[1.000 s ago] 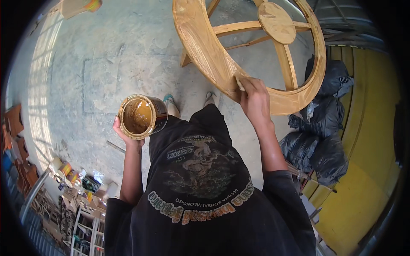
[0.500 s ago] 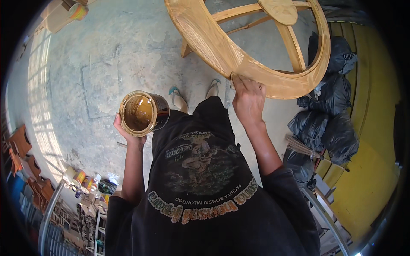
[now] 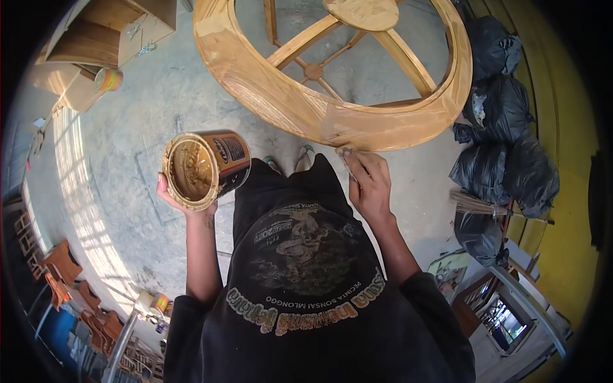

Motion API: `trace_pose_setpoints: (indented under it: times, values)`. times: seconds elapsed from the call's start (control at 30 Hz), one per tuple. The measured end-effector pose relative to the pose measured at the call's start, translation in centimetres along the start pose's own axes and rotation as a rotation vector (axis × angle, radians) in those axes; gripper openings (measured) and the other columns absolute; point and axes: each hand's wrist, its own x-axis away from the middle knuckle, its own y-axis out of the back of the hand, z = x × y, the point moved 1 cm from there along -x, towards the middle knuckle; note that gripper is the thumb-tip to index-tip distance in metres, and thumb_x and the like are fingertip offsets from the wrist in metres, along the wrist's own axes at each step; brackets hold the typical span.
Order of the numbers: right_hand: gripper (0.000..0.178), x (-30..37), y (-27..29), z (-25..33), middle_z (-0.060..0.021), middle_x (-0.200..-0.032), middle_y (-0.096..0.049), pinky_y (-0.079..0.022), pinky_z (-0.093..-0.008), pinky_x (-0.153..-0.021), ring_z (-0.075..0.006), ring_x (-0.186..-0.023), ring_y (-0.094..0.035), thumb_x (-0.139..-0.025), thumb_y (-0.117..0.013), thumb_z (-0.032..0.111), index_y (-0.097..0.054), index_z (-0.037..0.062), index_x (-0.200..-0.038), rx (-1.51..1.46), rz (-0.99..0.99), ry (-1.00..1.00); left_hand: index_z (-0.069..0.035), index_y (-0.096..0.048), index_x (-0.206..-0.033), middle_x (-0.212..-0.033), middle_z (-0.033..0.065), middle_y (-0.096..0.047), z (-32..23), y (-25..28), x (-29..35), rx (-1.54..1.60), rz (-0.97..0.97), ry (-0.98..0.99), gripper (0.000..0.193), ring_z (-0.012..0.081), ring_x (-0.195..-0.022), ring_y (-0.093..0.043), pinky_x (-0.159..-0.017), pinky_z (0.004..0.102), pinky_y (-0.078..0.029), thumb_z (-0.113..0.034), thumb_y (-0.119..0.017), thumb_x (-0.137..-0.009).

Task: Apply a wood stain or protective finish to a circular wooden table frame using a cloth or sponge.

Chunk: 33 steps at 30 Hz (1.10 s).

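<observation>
My left hand (image 3: 202,216) grips a round can (image 3: 231,158) from below and the side, its open mouth tilted toward me. Thick brown paste or finish coats the can's inner wall and rim. A round wooden table frame (image 3: 274,86) stands ahead of me, with a wide ring, crossing bars and a small round centre piece (image 3: 365,14). My right hand (image 3: 370,185) is at the near outer edge of the ring, its fingers pinched on a small brownish pad (image 3: 345,153), perhaps folded cloth. The pad touches or nearly touches that edge. Part of the ring's surface looks wet.
Several stuffed black bags (image 3: 504,115) line the right side by a yellow wall (image 3: 575,191). A broom (image 3: 479,203) lies among them. A wooden cabinet (image 3: 89,35) and a colourful tin (image 3: 108,80) stand at far left. Wooden parts (image 3: 64,262) are piled at lower left.
My view has shifted, so more of the ring shows. The can is tipped further toward me. My right hand has moved from the ring's face to its outer lower edge.
</observation>
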Motion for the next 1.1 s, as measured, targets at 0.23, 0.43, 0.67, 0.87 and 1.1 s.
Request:
trace_pose_setpoints:
  times: [0.23,0.43,0.67,0.87,1.1]
  values:
    - [0.048,-27.3,-0.5,-20.6,-0.0103,-0.113,-0.066,-0.045,-0.0388,-0.087,-0.0293,-0.095,-0.055,-0.067,-0.06,-0.012,-0.068,0.0036,-0.112,-0.048,0.426,0.842,-0.005,-0.045,-0.137,-0.133,0.0157,-0.053,15.7,-16.1,2.9,0.389,-0.563,-0.558,0.073,0.0317,-0.121,-0.053,-0.103,0.0463,-0.043,-0.058,-0.03,-0.089]
    - [0.045,-52.9,-6.9,-23.7,-0.0111,-0.109,-0.067,-0.047,-0.0386,-0.084,-0.0298,-0.092,-0.056,-0.067,-0.06,-0.013,-0.068,0.0027,-0.108,-0.222,0.847,1.568,-0.004,-0.046,-0.134,-0.13,0.0146,-0.055,30.1,-35.6,-2.3,0.731,-1.149,-1.081,0.067,0.0295,-0.12,-0.054,-0.103,0.044,-0.043,-0.052,-0.029,-0.091]
    - [0.031,-47.1,-8.3,-20.9,-0.0148,-0.103,-0.067,-0.048,-0.0418,-0.084,-0.0323,-0.095,-0.061,-0.077,-0.058,-0.005,-0.067,0.0029,-0.106,-0.148,0.743,1.405,0.003,-0.048,-0.131,-0.128,0.0175,-0.056,34.4,-30.2,1.9,0.524,-1.11,-0.999,0.066,0.0284,-0.118,-0.055,-0.101,0.0432,-0.045,-0.046,-0.028,-0.091]
    - [0.03,-44.1,-6.1,-22.4,-0.0065,-0.105,-0.068,-0.041,-0.0361,-0.078,-0.0231,-0.094,-0.062,-0.08,-0.055,0.001,-0.069,0.0087,-0.105,0.085,0.763,1.402,0.004,-0.047,-0.131,-0.127,0.0193,-0.055,36.5,-28.6,0.4,0.474,-0.844,-0.939,0.071,0.031,-0.118,-0.055,-0.102,0.044,-0.044,-0.05,-0.03,-0.089]
    - [0.036,-39.0,1.5,-23.6,-0.0069,-0.1,-0.069,-0.041,-0.0348,-0.08,-0.0233,-0.092,-0.063,-0.072,-0.061,-0.003,-0.069,0.0072,-0.105,-0.05,1.004,1.341,0.003,-0.047,-0.131,-0.129,0.0188,-0.055,34.0,-28.9,4.9,0.42,-0.832,-0.915,0.068,0.0317,-0.119,-0.055,-0.103,0.0454,-0.044,-0.048,-0.031,-0.089]
